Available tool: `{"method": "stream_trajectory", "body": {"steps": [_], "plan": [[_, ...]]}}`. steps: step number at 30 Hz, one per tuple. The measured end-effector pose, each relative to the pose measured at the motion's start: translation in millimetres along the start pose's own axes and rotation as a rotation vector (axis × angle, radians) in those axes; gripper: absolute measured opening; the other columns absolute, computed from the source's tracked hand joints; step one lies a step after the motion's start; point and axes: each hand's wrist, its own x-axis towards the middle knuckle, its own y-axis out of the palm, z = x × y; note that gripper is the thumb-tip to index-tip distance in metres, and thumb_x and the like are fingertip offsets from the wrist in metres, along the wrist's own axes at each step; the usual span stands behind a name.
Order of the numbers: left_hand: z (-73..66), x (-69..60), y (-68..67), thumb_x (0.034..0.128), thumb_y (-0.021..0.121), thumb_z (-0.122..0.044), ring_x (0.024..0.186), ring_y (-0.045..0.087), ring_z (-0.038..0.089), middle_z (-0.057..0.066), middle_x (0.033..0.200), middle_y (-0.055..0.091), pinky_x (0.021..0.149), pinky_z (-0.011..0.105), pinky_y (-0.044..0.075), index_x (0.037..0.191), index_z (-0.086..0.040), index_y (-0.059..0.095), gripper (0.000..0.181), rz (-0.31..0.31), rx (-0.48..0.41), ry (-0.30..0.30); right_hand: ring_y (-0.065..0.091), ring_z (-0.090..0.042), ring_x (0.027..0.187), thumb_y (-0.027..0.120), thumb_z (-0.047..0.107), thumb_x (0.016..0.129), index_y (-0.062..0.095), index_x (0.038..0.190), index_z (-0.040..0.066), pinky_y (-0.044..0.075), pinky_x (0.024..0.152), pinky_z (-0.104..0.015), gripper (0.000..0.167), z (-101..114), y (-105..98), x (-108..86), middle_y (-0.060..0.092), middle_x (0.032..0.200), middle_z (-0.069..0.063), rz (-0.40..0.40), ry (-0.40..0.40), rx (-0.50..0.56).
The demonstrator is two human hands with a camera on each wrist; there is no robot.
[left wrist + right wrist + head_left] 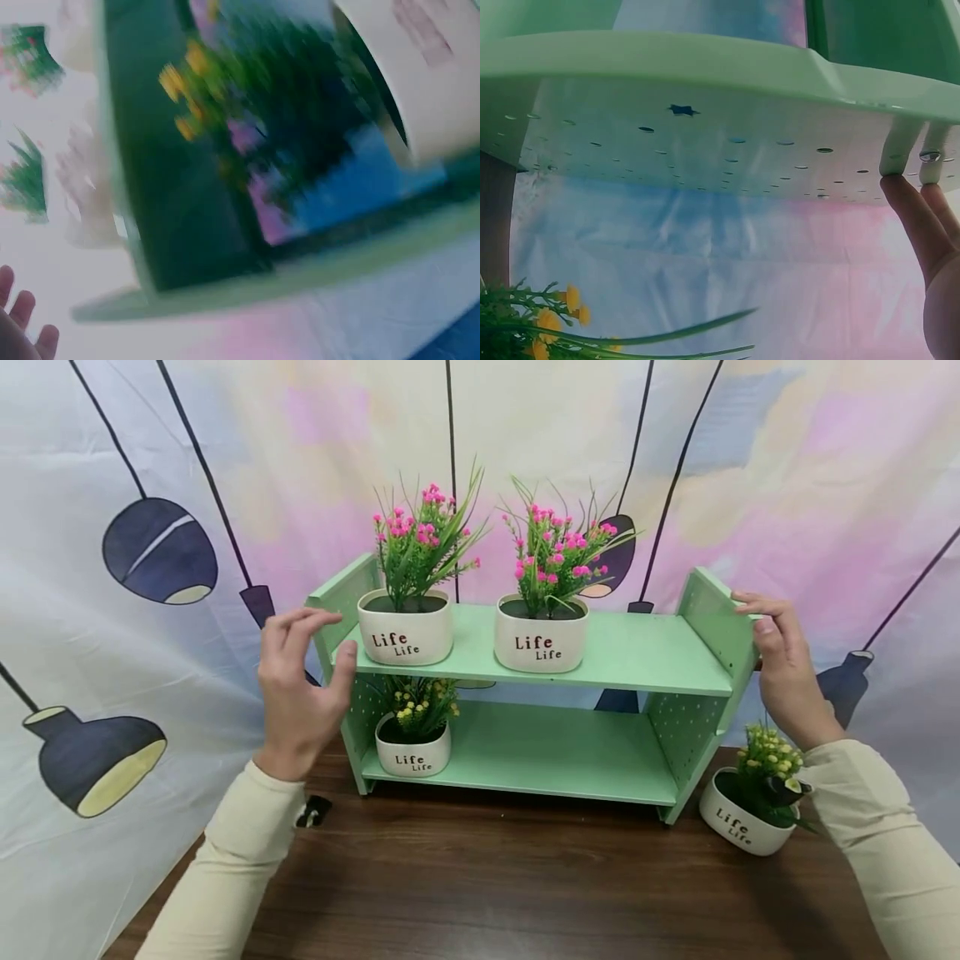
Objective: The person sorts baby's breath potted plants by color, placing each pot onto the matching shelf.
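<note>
A mint-green two-tier shelf [555,747] stands on a dark wooden table. On its upper tier are two white "Life" pots, a left pot [408,643] and a right pot [540,647], with pink flowers and grassy leaves. A yellow-flowered pot [412,756] sits at the lower tier's left end. My left hand [303,693] is beside the left side panel, fingers loosely bent and holding nothing; the blurred left wrist view shows its fingertips apart from the shelf. My right hand [787,668] touches the outside of the perforated right panel [727,150] with its fingertips.
Another yellow-flowered pot [750,831] stands on the table [517,893] right of the shelf, beneath my right forearm. A small black object [313,811] lies near my left sleeve. Behind hangs a curtain [570,427] printed with lamps.
</note>
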Motion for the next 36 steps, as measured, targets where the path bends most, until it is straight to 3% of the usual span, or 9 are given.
{"method": "stream_trajectory", "body": {"steps": [6,13,17,20,23,26,29,32,36], "plan": [[37.9,20.5,-2.3,0.0906,0.063,-0.029,0.11,0.057,0.039,0.031,0.117,0.063,0.102,0.037,0.043,0.115,0.007,0.07,0.044,-0.021,-0.025,-0.004,0.047,-0.019,0.133,0.034,0.02,0.112,0.051,0.142,0.002,0.051,0.086,-0.019,0.039,-6,2,1.9,0.034,0.163,-0.01,-0.004,-0.028,0.042],[43.4,46.0,-8.0,0.0966,0.055,-0.017,0.12,0.061,0.018,0.032,0.121,0.065,0.096,0.016,0.05,0.119,0.013,0.068,0.04,0.109,-0.125,0.04,0.052,-0.02,0.128,0.034,0.021,0.112,0.052,0.14,0.002,0.054,0.084,-0.018,0.038,-11,5,2.1,0.036,0.162,-0.008,-0.028,-0.044,0.075],[48.9,42.8,-10.2,0.1011,0.051,-0.012,0.125,0.06,0.007,0.029,0.128,0.067,0.086,0.007,0.046,0.122,0.011,0.069,0.036,0.184,-0.142,0.049,0.048,-0.023,0.134,0.037,0.023,0.112,0.054,0.138,0.001,0.051,0.088,-0.022,0.038,-13,8,2.0,0.036,0.162,-0.012,-0.055,-0.043,0.103],[60.1,38.2,-7.6,0.1024,0.047,-0.008,0.119,0.062,0.009,0.027,0.129,0.068,0.078,0.008,0.042,0.12,0.01,0.07,0.034,0.215,-0.142,0.076,0.045,-0.025,0.138,0.04,0.026,0.112,0.055,0.138,0.001,0.048,0.091,-0.025,0.039,-15,10,1.7,0.034,0.162,-0.016,-0.063,-0.044,0.116],[70.1,36.0,-2.9,0.103,0.044,-0.007,0.113,0.063,0.011,0.026,0.129,0.069,0.081,0.012,0.04,0.122,0.009,0.071,0.036,0.215,-0.136,0.088,0.045,-0.025,0.137,0.042,0.029,0.112,0.055,0.137,0.002,0.047,0.092,-0.025,0.04,-17,11,1.7,0.034,0.162,-0.018,-0.072,-0.048,0.124],[73.8,36.3,1.1,0.1047,0.042,-0.009,0.106,0.061,0.005,0.025,0.131,0.069,0.087,0.014,0.041,0.127,0.007,0.069,0.038,0.202,-0.132,0.058,0.047,-0.025,0.135,0.044,0.031,0.112,0.055,0.137,0.001,0.047,0.091,-0.026,0.041,-18,11,2.1,0.035,0.162,-0.018,-0.101,-0.045,0.134],[70.2,37.7,3.6,0.1068,0.039,-0.01,0.113,0.063,0.005,0.025,0.134,0.068,0.097,0.016,0.042,0.128,0.007,0.067,0.039,0.209,-0.154,0.014,0.045,-0.027,0.137,0.045,0.032,0.111,0.055,0.136,-0.001,0.046,0.093,-0.026,0.042,-17,11,2.6,0.035,0.162,-0.019,-0.126,-0.042,0.144],[64.5,37.7,6.2,0.1085,0.036,-0.01,0.135,0.059,0.013,0.026,0.137,0.065,0.11,0.021,0.041,0.127,0.009,0.065,0.039,0.214,-0.199,-0.019,0.043,-0.028,0.14,0.047,0.033,0.11,0.055,0.136,0.0,0.044,0.095,-0.027,0.043,-17,10,2.8,0.035,0.162,-0.02,-0.137,-0.044,0.148],[62.4,32.4,13.7,0.1106,0.035,-0.019,0.138,0.057,0.018,0.026,0.138,0.064,0.111,0.024,0.042,0.125,0.01,0.063,0.042,0.171,-0.247,-0.053,0.043,-0.027,0.14,0.048,0.03,0.11,0.056,0.135,0.0,0.044,0.096,-0.027,0.04,-17,6,2.7,0.036,0.161,-0.019,-0.131,-0.061,0.167]]}}
